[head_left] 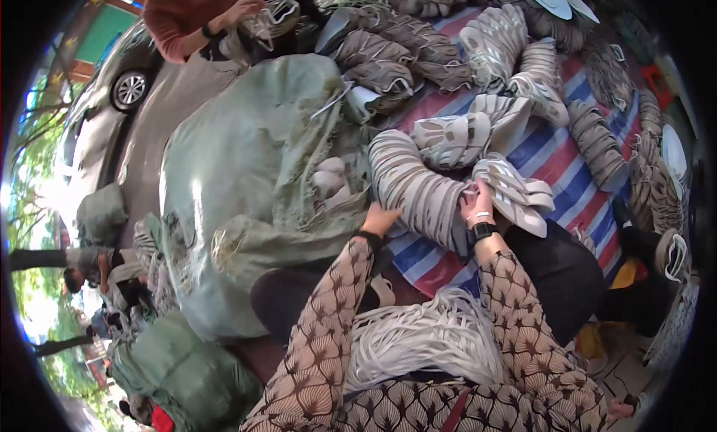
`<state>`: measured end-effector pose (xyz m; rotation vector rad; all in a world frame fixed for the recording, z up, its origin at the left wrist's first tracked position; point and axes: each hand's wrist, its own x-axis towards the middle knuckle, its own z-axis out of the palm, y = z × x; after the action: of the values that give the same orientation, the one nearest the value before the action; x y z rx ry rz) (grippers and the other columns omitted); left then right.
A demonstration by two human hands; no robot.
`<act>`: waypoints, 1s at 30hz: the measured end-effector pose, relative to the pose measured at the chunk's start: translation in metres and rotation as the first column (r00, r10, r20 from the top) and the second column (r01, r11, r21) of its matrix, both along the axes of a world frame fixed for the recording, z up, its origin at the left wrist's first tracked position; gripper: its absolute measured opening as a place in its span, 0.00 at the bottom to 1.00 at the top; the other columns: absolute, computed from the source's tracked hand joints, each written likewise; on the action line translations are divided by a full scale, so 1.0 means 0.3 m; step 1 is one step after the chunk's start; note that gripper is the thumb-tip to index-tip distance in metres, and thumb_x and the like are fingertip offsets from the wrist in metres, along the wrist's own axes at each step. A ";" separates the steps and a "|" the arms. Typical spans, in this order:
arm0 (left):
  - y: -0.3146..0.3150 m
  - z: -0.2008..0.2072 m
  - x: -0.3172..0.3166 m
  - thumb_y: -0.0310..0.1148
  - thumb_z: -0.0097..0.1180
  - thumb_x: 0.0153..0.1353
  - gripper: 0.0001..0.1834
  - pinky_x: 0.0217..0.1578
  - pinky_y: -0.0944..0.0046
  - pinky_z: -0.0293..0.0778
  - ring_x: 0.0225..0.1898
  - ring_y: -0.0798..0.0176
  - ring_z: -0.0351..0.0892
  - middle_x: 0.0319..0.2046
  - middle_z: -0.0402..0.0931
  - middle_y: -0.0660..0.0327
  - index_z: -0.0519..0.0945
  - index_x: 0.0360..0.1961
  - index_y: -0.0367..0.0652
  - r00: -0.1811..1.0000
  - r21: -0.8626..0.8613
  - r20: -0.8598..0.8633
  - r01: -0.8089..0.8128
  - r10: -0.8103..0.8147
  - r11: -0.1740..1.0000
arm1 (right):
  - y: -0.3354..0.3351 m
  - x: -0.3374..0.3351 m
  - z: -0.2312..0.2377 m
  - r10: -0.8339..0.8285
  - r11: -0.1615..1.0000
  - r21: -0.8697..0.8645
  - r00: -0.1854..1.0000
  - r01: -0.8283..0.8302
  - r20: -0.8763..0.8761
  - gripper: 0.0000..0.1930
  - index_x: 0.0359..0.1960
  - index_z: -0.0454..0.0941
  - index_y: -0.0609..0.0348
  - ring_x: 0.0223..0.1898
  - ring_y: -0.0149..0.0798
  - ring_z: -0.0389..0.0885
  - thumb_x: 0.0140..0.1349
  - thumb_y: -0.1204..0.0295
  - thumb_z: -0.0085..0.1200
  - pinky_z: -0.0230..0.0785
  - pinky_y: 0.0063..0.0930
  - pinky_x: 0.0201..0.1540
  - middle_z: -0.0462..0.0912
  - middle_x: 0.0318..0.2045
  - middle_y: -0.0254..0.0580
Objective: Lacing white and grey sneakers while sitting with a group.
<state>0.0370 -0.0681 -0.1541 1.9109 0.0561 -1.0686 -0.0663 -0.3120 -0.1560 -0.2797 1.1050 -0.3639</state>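
A long curved stack of nested shoe uppers point(407, 174), pale and grey-brown, lies in front of my knees. My left hand point(382, 220) is at its near left side, thumb and fingers apart; the fingertips meet the stack's edge. At the stack's right end, my right hand point(476, 206) has its fingers curled onto the last uppers. Just beyond that hand lie loose white strappy uppers point(514, 193). More strapped uppers point(454, 139) rest behind the stack. A heap of white strips point(426, 335) fills my lap.
Left of me bulges a big green woven sack point(246, 148), with pale bundles at its torn opening. Striped sheeting point(564, 159) lies under bundled uppers point(597, 144). Across from me, another person's hands point(239, 14) hold uppers. A dark green sack point(190, 372) sits lower left; a car point(112, 88) stands beyond.
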 end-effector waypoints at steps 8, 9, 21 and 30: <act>-0.117 0.013 -0.179 0.53 0.69 0.42 0.62 0.54 0.28 0.50 0.67 0.47 0.40 0.68 0.37 0.56 0.35 0.67 0.54 0.797 0.028 -0.434 -0.453 0.419 0.891 | -0.099 0.010 0.031 0.011 0.999 -0.031 0.975 -0.018 -0.223 0.20 0.39 0.70 0.47 0.31 0.35 0.75 0.54 0.48 0.56 0.64 0.38 0.46 0.75 0.27 0.32; -0.135 0.013 -0.181 0.53 0.69 0.42 0.62 0.54 0.28 0.50 0.67 0.47 0.40 0.68 0.37 0.56 0.35 0.67 0.54 0.801 0.008 -0.445 -0.443 0.400 0.896 | -0.117 0.005 0.036 0.050 0.990 -0.105 0.944 -0.089 -0.326 0.20 0.41 0.71 0.46 0.32 0.34 0.75 0.54 0.48 0.55 0.65 0.36 0.45 0.76 0.30 0.31; -0.161 -0.196 -0.310 0.36 0.71 0.32 0.66 0.63 0.60 0.50 0.63 0.47 0.55 0.60 0.53 0.39 0.35 0.64 0.31 0.935 -0.037 0.316 -0.160 0.163 0.986 | -0.126 -0.075 -0.070 -0.071 0.997 -0.027 0.995 0.070 -0.071 0.20 0.41 0.69 0.49 0.26 0.36 0.76 0.54 0.52 0.57 0.70 0.30 0.25 0.76 0.27 0.38; -0.236 0.005 -0.046 0.21 0.44 0.44 0.27 0.50 0.57 0.65 0.48 0.44 0.72 0.43 0.72 0.39 0.67 0.51 0.28 0.848 -0.121 0.423 -0.296 0.319 0.947 | -0.105 0.062 0.238 -0.050 0.996 -0.066 0.975 0.066 0.218 0.19 0.44 0.69 0.56 0.31 0.38 0.75 0.64 0.53 0.46 0.73 0.34 0.41 0.76 0.29 0.39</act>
<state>0.0232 -0.1390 -0.1527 1.9711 0.0771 -0.4056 -0.0477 -0.3435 -0.0845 -0.2656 0.8878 -0.4761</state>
